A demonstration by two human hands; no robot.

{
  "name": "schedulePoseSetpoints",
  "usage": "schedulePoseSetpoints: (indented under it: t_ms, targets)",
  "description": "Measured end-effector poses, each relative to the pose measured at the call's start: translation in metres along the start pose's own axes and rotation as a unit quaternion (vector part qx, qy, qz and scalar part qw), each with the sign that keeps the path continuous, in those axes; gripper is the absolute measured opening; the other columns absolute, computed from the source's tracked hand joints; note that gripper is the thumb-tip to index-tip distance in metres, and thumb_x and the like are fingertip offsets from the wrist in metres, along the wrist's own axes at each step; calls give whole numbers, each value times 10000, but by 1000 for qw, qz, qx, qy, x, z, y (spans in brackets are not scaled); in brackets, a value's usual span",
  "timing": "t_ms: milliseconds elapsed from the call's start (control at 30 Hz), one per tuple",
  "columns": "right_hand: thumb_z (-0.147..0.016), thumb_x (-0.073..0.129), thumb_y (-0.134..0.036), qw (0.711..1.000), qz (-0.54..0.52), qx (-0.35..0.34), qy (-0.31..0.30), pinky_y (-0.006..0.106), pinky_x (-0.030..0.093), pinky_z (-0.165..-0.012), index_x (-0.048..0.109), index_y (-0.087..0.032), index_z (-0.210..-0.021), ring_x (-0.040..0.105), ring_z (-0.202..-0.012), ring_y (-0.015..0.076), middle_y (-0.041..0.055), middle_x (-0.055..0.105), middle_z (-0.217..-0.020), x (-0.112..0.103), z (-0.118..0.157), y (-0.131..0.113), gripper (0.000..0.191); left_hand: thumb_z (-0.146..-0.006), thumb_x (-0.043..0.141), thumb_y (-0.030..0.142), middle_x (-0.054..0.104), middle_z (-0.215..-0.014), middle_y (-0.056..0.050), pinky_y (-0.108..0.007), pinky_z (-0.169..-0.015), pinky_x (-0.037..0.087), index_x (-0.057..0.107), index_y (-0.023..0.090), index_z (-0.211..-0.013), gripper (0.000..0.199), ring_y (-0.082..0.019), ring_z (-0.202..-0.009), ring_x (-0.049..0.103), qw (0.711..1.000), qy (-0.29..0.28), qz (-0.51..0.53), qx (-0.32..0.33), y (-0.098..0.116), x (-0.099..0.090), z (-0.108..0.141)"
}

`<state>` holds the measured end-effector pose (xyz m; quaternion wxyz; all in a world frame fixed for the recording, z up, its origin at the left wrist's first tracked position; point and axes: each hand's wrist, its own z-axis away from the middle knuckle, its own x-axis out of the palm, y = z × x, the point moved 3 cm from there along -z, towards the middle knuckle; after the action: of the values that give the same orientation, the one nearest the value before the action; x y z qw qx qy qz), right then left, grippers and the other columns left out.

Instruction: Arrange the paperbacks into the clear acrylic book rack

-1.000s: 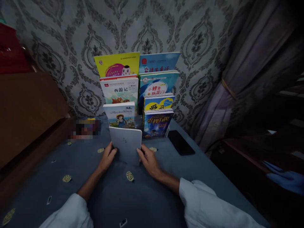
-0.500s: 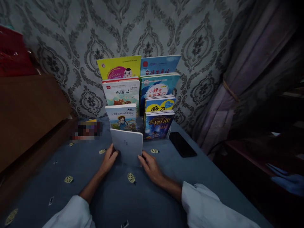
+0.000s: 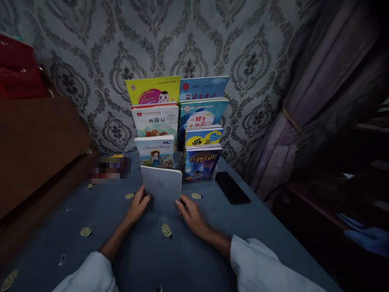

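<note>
A pale grey-white book (image 3: pixel 161 188) stands upright between my hands, its plain side with small faint print facing me. My left hand (image 3: pixel 139 206) grips its left edge, and my right hand (image 3: pixel 191 213) grips its lower right edge. Both have the thumb towards me; the other fingers are partly hidden. Just behind it, a book with a girl in a hat on its cover (image 3: pixel 155 153) stands in the left column. To its right stands a dark blue book with gold lettering (image 3: pixel 200 162).
Behind rise a white-and-teal book (image 3: pixel 156 120), a yellow book (image 3: pixel 153 87), a teal book (image 3: pixel 202 115) and a blue book (image 3: pixel 204 86), in stepped rows near the patterned wall. A black phone (image 3: pixel 232 187) lies right. A wooden headboard (image 3: pixel 39 142) stands left; a tied curtain (image 3: pixel 285 117) hangs right.
The view has tilted slightly, so the books and phone appear a little lower. My hands keep their hold on the grey-white book, which has hardly moved.
</note>
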<state>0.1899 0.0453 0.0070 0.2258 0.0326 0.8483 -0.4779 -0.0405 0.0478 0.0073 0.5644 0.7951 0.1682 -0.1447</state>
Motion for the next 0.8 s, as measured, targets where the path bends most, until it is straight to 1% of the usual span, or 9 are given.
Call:
schedulePoseSetpoints:
  t_ms: [100,200,267,367,467,533,633,733,800]
  targets:
    - [-997,425,-372,1000,15,-20,2,259,405,-588,452,-239,-751,556,-578,154,-34,527,-622,-2,-10,-1,281,-870,487,404,686,-943,-48,-335,-815,529,580,165,-1270,475,-222,-917,630,1000,15,12,6,3,-5,-3]
    - [-978,444,-328,998,32,-52,11,259,403,-599,439,-241,-735,562,-593,159,-31,530,-626,-7,-30,-7,258,-853,503,403,675,-926,-45,-315,-788,510,593,161,-1200,432,-212,-883,624,999,43,-1,21,13,-16,-14]
    - [-970,457,-318,995,49,-76,30,263,409,-619,455,-241,-737,564,-623,165,-20,553,-652,-13,-50,-17,246,-849,510,401,644,-852,-17,-286,-728,484,590,169,-1149,387,-181,-781,599,996,74,-25,39,26,-27,-27]
    - [-964,455,-304,989,57,-127,58,275,440,-673,539,-231,-807,596,-699,179,11,622,-741,-26,-88,-38,192,-866,518,406,565,-739,29,-250,-600,413,569,190,-1070,302,-138,-613,499,985,138,-68,83,54,-46,-53]
    - [-956,480,-326,975,53,-183,116,304,476,-772,619,-212,-949,638,-830,204,55,688,-899,-39,-124,-58,180,-888,507,366,567,-774,16,-246,-612,411,546,201,-1004,206,-140,-655,520,960,223,-83,145,81,-61,-76]
    - [-963,470,-328,970,26,-187,155,308,491,-778,632,-204,-1012,656,-841,202,60,700,-941,-43,-141,-64,210,-883,528,348,568,-778,12,-245,-613,406,532,203,-919,150,-135,-653,527,944,261,-106,169,92,-66,-88]
    - [-968,460,-328,969,-23,-166,184,294,504,-728,636,-195,-1019,681,-785,188,55,703,-938,-42,-153,-60,226,-891,530,348,573,-780,11,-246,-633,416,526,201,-858,151,-136,-669,543,933,285,-125,181,97,-67,-98]
    - [-969,461,-325,970,-40,-148,189,285,504,-706,631,-190,-991,689,-761,183,47,696,-903,-37,-154,-51,218,-909,512,358,607,-832,-4,-249,-669,439,556,194,-916,170,-152,-744,580,930,293,-125,185,93,-65,-102]
    - [-972,458,-315,971,-33,-146,189,287,502,-719,628,-195,-976,683,-765,181,39,687,-879,-36,-153,-47,209,-917,508,364,617,-843,-8,-251,-672,443,563,190,-936,183,-154,-751,589,926,299,-132,187,92,-64,-102]
